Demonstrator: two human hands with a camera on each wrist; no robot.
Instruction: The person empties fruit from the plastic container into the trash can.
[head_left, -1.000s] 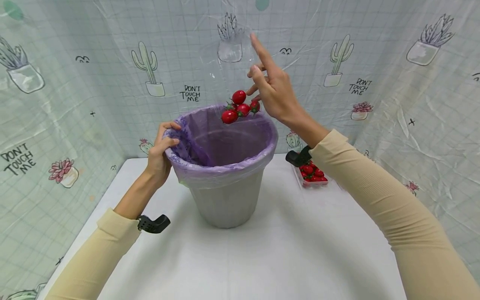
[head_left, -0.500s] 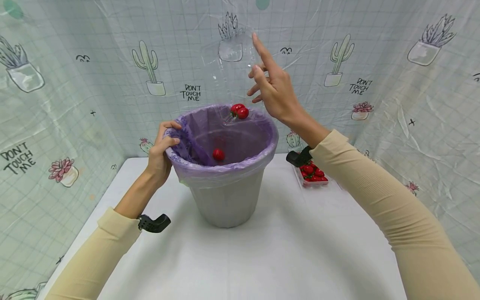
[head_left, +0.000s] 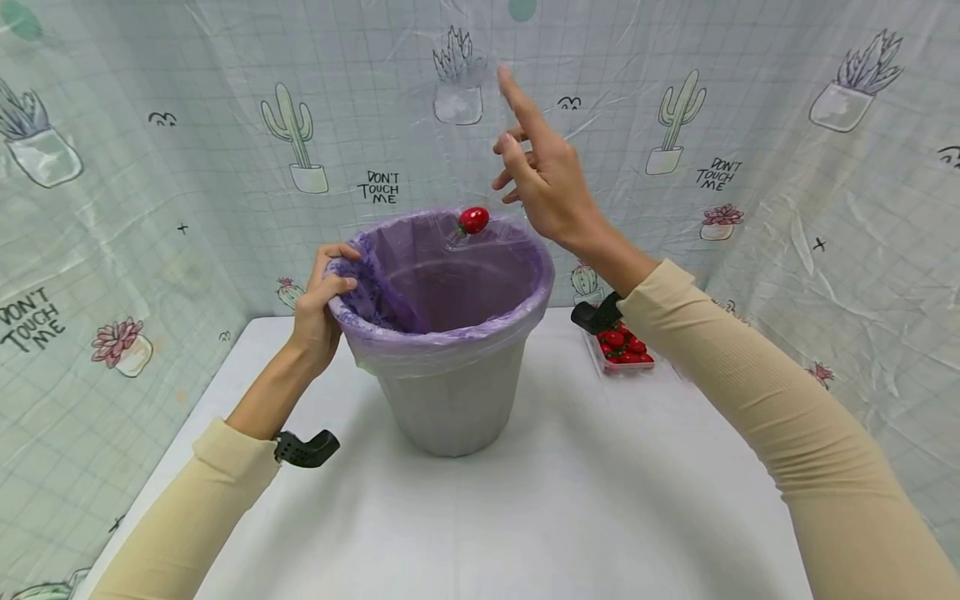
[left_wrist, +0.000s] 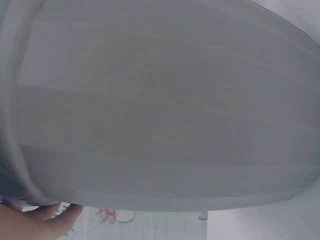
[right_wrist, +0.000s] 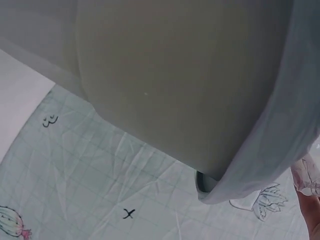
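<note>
My left hand [head_left: 321, 304] grips the left rim of a grey trash bin [head_left: 453, 408] lined with a purple bag [head_left: 438, 350]. In the left wrist view the bin's wall [left_wrist: 160, 110] covers most of the picture, with my fingers at the lower left. Above the bin, my right hand [head_left: 551, 179] holds a clear plastic box [head_left: 461, 158] tipped steeply over the opening. One cherry tomato [head_left: 474, 220] is at the box's lower edge. The right wrist view catches only a bit of the clear box [right_wrist: 306, 175] and hand. The bin's bottom is hidden.
Behind the bin on the right, a second clear box [head_left: 626, 365] with several cherry tomatoes stands on the white table [head_left: 465, 525], partly behind my right wrist. A patterned plastic sheet [head_left: 225, 167] walls the back and sides.
Several cherry tomatoes have dropped from the tipped box down into the bin, leaving one at its lower edge. Both hands have stayed nearly in place.
</note>
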